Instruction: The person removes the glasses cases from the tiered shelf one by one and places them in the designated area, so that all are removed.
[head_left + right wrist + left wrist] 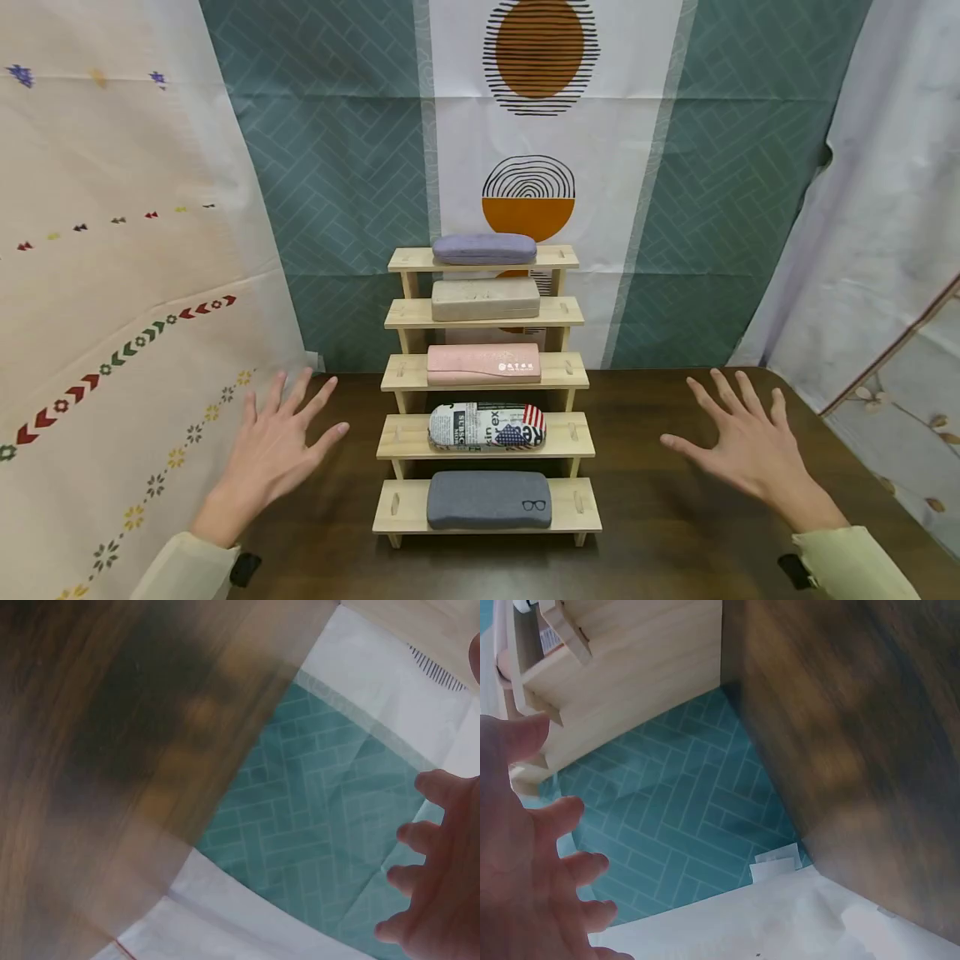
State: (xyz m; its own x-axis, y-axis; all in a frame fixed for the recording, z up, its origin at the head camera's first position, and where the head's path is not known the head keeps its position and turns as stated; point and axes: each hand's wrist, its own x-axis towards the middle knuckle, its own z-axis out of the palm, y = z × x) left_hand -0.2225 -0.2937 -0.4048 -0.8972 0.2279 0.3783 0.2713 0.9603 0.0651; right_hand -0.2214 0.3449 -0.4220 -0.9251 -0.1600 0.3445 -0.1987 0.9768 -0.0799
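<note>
Between my hands stands a stepped wooden rack [388, 508] with one glasses case on each tier. From the top come a purple case [484, 249], a beige case [485, 300], a pink case [483, 365], a newspaper-and-flag print case [487, 427] and a grey case [489, 500] with a small glasses drawing. My left hand [273, 454] hovers left of the rack, fingers spread, holding nothing. To the right of the rack my right hand [750, 450] mirrors it, likewise spread and holding nothing. Neither hand touches the rack.
The rack rests on a dark brown wooden table [637, 500]. Behind it hangs a teal and white curtain [337, 167] with orange circle prints. A patterned cream cloth [135, 275] borders the left side, a white cloth [885, 333] the right.
</note>
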